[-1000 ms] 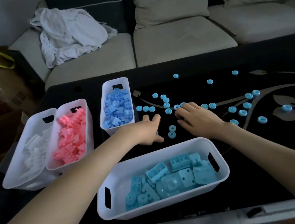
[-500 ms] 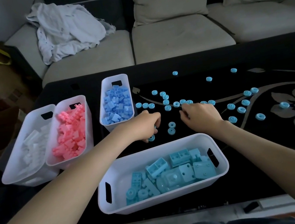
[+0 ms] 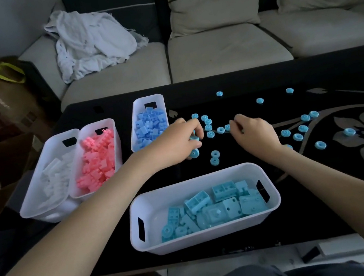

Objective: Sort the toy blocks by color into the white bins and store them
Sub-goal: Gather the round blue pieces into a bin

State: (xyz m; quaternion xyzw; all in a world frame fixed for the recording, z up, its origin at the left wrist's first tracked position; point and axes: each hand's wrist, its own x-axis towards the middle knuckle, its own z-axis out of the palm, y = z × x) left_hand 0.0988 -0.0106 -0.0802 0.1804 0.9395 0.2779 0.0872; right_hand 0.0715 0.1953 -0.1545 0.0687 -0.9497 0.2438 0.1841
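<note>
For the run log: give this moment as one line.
phase: pickup | left hand: grips turquoise rings | right hand: at ring row, grip unclear | turquoise bin: partly filled

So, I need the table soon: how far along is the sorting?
Done: the white bin, pink bin and blue bin hold sorted blocks; the near bin holds light-blue ones. In hand: the left hand grips rings, the right hand reaches for more. Left: many rings scattered on the table.

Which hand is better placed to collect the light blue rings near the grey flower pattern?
Probably the right. The right hand lies just beside those rings, while the left hand is farther away and grips a ring.
</note>
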